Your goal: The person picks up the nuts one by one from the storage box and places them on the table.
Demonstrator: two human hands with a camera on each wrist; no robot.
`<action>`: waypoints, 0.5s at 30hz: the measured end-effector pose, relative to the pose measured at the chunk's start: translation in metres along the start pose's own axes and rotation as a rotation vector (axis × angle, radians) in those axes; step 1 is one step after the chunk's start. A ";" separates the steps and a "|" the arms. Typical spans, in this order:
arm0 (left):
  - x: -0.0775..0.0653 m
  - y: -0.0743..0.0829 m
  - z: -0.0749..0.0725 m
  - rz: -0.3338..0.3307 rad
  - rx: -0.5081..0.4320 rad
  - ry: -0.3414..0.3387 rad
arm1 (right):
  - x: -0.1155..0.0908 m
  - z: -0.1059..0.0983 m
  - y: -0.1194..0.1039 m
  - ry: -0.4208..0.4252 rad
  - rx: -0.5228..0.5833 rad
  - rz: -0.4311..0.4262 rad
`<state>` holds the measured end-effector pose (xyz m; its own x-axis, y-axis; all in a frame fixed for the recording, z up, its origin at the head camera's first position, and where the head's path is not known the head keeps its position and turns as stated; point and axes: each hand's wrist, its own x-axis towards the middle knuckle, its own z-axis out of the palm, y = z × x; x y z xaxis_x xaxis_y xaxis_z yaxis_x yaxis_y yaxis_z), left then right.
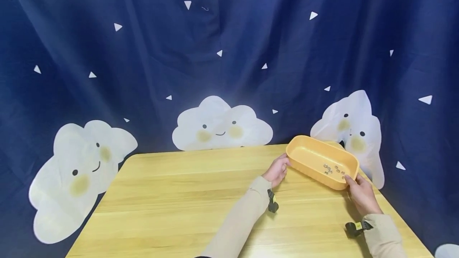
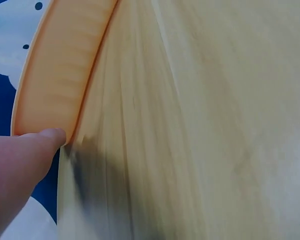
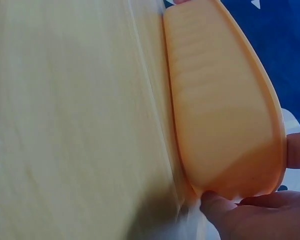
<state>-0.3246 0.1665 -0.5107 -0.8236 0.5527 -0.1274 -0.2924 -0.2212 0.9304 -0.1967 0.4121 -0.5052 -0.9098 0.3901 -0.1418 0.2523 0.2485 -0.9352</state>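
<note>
A yellow-orange plastic basin, oblong with rounded corners, is at the far right of the wooden table. Several small shiny metal pieces lie on its floor, gathered toward the right end. My left hand grips the basin's left end, its thumb against the outer wall in the left wrist view. At the opposite end my right hand holds the basin, thumb at the rim. The right wrist view shows fingertips at the basin's lower edge and another finger by the rim.
The wooden table stretches left and toward me. Behind it hangs a dark blue curtain printed with white clouds and triangles. The basin sits near the table's back right corner. Each wrist carries a small black camera.
</note>
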 end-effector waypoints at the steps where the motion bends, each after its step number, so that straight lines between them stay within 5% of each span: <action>1: -0.002 0.001 -0.002 -0.003 0.001 -0.003 | -0.001 0.001 0.000 -0.005 -0.015 -0.011; 15: -0.034 0.001 -0.029 0.005 -0.033 -0.025 | -0.009 0.016 -0.008 -0.155 -0.095 -0.009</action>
<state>-0.3104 0.1243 -0.5157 -0.8131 0.5709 -0.1135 -0.3041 -0.2504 0.9192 -0.1961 0.3927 -0.5020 -0.9501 0.2482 -0.1888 0.2674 0.3370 -0.9028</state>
